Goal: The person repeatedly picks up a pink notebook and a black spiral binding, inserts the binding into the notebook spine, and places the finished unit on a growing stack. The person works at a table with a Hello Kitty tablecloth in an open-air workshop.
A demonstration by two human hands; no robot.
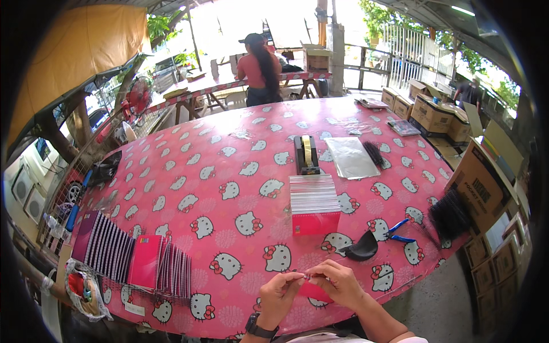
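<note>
At the near edge of the table, my left hand and my right hand meet, fingertips pinched together at the top edge of a small pink notebook. Most of the notebook is hidden by my hands. What the fingertips pinch at its edge is too small to make out. Ahead stands a stack of pink notebooks with pale edges upward. To its right lie a black curved pouch-like piece and blue-handled pliers. A pile of black spiral coils sits at the table's right edge.
Left on the pink-covered table stand purple notebooks and more pink notebooks. Beyond the stack are a tape dispenser, clear plastic sleeves and some coils. Cardboard boxes line the right. A person stands behind.
</note>
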